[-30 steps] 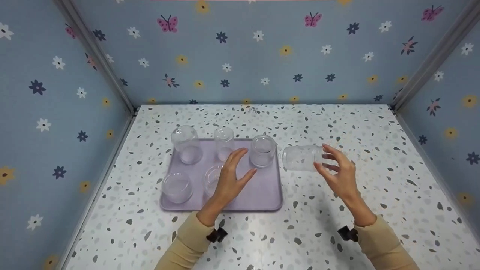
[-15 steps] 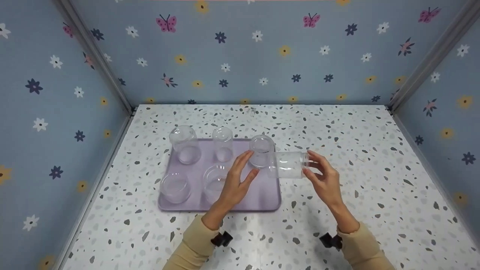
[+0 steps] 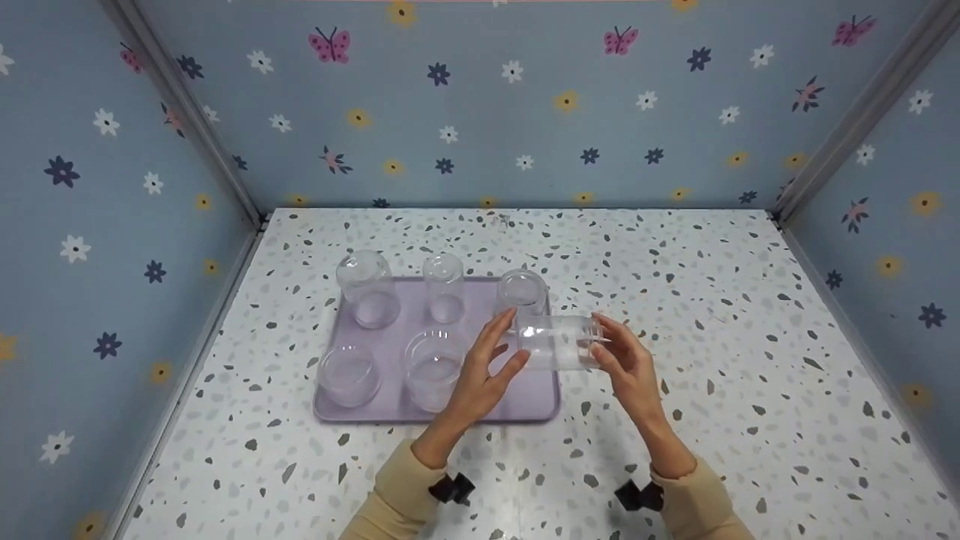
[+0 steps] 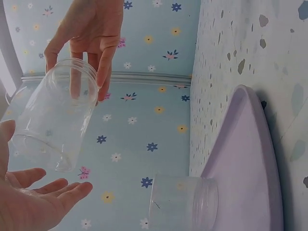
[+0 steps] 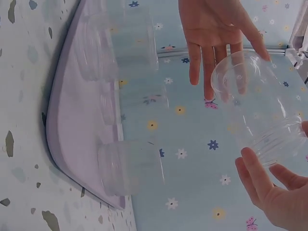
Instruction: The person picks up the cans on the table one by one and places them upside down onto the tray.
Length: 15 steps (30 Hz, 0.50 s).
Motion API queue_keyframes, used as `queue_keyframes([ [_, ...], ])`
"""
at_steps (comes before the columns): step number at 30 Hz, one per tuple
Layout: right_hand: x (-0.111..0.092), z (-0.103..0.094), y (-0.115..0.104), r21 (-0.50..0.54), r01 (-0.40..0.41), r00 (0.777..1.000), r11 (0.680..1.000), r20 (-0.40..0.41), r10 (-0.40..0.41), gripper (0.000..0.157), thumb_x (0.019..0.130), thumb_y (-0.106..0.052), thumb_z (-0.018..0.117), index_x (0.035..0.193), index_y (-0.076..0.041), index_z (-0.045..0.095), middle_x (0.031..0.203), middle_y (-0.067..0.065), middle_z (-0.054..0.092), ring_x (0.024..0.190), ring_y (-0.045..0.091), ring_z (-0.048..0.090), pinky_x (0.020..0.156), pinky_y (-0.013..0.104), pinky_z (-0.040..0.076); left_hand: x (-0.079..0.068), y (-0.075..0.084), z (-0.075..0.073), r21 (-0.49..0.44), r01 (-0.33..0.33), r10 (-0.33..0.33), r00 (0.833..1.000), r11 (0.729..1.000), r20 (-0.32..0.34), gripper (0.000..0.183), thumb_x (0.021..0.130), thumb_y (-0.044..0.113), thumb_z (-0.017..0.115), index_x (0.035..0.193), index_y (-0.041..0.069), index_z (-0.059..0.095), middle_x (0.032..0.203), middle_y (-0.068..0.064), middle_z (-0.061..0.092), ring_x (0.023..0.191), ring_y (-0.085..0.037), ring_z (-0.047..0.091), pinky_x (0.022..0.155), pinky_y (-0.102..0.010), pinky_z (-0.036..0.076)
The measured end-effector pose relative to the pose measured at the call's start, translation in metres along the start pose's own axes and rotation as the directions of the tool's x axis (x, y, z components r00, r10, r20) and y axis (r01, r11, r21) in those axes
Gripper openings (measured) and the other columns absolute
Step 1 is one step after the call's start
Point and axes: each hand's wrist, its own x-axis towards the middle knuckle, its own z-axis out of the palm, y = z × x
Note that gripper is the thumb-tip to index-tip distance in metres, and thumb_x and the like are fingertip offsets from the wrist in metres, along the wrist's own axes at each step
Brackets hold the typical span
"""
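A clear jar [image 3: 559, 343] lies sideways in the air over the right edge of the lilac tray [image 3: 480, 412]. My right hand [image 3: 634, 371] grips it round its ridged neck, fingertips and thumb on opposite sides. At the jar's base end is my left hand [image 3: 484, 375], thumb and fingers spread apart; in the left wrist view its fingers [image 4: 62, 192] are fairly straight beside the base. Whether they touch it I cannot tell. Just behind, another clear jar [image 3: 523, 289] stands on the tray, partly hidden by the left fingers and the held jar.
Several more clear containers share the tray: a tall wide one [image 3: 367, 289], a narrow one [image 3: 444, 289], a low one [image 3: 349, 375] and a wide one [image 3: 431, 367]. Speckled tabletop [image 3: 675, 262] surrounds the tray. Flowered panels [image 3: 480, 105] enclose the back and sides.
My right hand has carried the jar leftward and nearer to me, from beside the tray to over its right edge. The left hand has shifted slightly right to meet the jar's base end.
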Motion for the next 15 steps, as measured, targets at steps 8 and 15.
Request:
queue_keyframes([
  [8, -0.0022, 0.0049, 0.0028, 0.122, -0.019, 1.000, 0.992, 0.020, 0.017, 0.038, 0.089, 0.004, 0.046, 0.125, 0.011, 0.040, 0.114, 0.036, 0.044, 0.096, 0.024, 0.056, 0.074, 0.035, 0.050, -0.0018, -0.0031, 0.0028, -0.084, -0.054, 0.051, 0.998, 0.995, -0.034, 0.048, 0.083, -0.005, 0.053, 0.128, -0.011, 0.037, 0.128, -0.025, 0.038, 0.114, -0.033, 0.040, 0.086, -0.043, 0.043],
  [15, -0.0034, 0.0054, 0.0100, 0.178, -0.016, 0.999, 0.984, 0.053, 0.007, 0.042, 0.091, -0.004, 0.046, 0.128, 0.011, 0.036, 0.121, 0.034, 0.041, 0.101, 0.028, 0.055, 0.077, 0.037, 0.049, -0.0023, -0.0013, 0.0039, -0.073, -0.086, 0.080, 0.994, 0.994, -0.076, 0.047, 0.080, -0.008, 0.056, 0.124, -0.012, 0.041, 0.121, -0.025, 0.043, 0.108, -0.032, 0.045, 0.082, -0.043, 0.045],
])
